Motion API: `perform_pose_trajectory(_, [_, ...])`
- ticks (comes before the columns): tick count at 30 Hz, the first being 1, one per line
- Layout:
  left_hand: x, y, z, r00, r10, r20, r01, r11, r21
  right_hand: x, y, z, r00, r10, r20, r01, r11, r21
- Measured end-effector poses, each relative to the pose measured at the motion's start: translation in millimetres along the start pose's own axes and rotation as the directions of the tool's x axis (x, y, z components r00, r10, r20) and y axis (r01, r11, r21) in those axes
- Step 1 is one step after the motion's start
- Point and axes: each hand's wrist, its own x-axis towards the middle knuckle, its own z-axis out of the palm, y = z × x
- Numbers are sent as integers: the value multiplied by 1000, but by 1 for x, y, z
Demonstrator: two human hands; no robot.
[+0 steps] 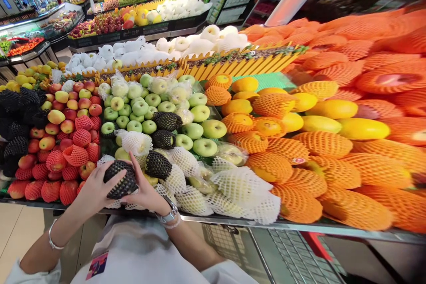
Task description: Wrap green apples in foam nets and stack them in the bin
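Observation:
My left hand (95,188) and my right hand (144,188) both grip one fruit wrapped in a black foam net (120,180), held just above the front edge of a fruit stand. Left fingers curl over its top left side; right fingers press on its right side. Under it lie fruits in white foam nets (196,186). Three more black-netted fruits (166,120) rest among the green apples (203,146) just behind my hands.
Red apples, some in red nets (75,153), fill the bin to the left. Orange-netted and bare yellow fruits (299,142) cover the right. The metal shelf edge (299,225) runs along the front, a shopping cart (289,255) below it. More produce stands sit behind.

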Motion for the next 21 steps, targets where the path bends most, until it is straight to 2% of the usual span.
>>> perform_pose_trajectory(3, [19, -29, 1, 986, -142, -92, 129, 983, -134, -1, 4, -4, 998, -33, -52, 34, 999, 15])
perform_pose_trajectory(5, [38, -55, 4, 952, -235, -198, 198, 962, -190, -1, 6, -4, 994, -21, -108, 25, 999, 31])
perform_pose_trajectory(7, [58, -79, 12, 925, -269, -270, 216, 953, -210, -3, 7, -5, 986, 3, -168, 5, 999, 51])
perform_pose_trajectory(10, [76, -104, 32, 939, -266, -219, 228, 956, -183, -6, 7, -7, 973, 26, -231, -9, 997, 75])
perform_pose_trajectory(12, [79, -110, 47, 952, -275, -136, 257, 956, -139, -8, 7, -10, 969, 39, -246, -21, 997, 76])
perform_pose_trajectory(15, [75, -110, 65, 946, -319, -55, 316, 947, -67, -11, 11, -14, 967, 82, -240, -67, 995, 70])
perform_pose_trajectory(18, [70, -108, 72, 944, -327, -37, 328, 945, 7, -11, 17, -14, 964, 130, -230, -119, 991, 65])
perform_pose_trajectory(21, [66, -103, 74, 937, -342, -68, 346, 936, 65, -8, 23, -9, 969, 150, -196, -147, 989, 31])
